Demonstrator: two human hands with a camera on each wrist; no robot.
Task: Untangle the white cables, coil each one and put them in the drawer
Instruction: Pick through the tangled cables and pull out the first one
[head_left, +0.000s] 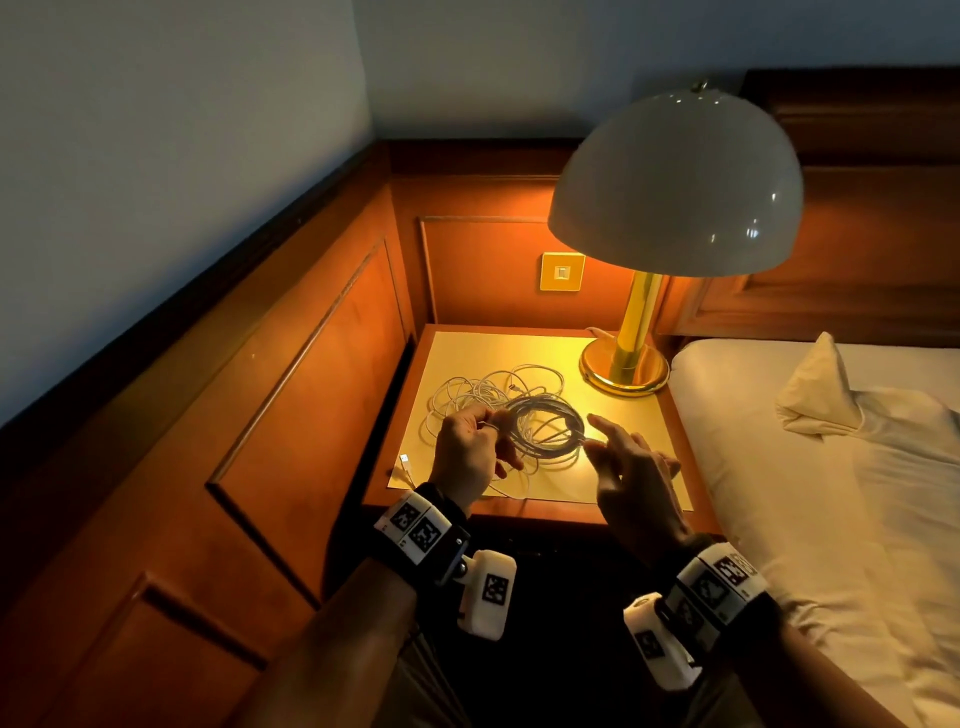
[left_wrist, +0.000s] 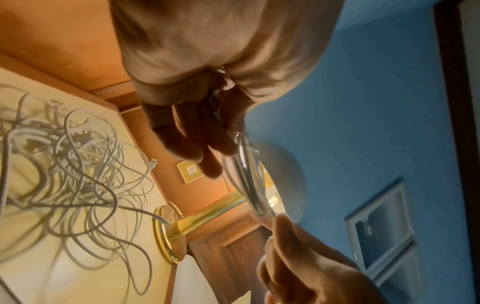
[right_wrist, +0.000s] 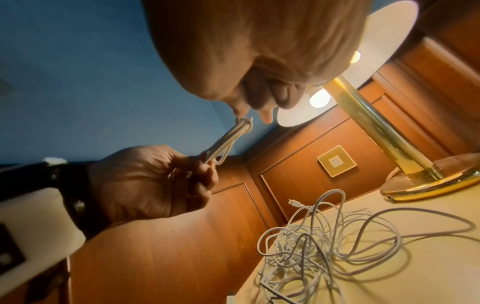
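Lamplit wooden nightstand (head_left: 644, 415): tangled white cables (head_left: 467, 400) on top. Left hand (head_left: 467, 452) pinching coiled white cable (head_left: 545, 428) held above; right hand (head_left: 631, 470) pinching its opposite side. Coiling step; next probably secure coil, find drawer (unseen).

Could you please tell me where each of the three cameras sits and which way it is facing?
Head: on the head, looking down at the nightstand; both forearms, left hand, right hand.
Left wrist: looks along the left hand's fingers gripping the coil.
Right wrist: looks along the right hand pinching the coil.
All share the tangled cables and lamp.
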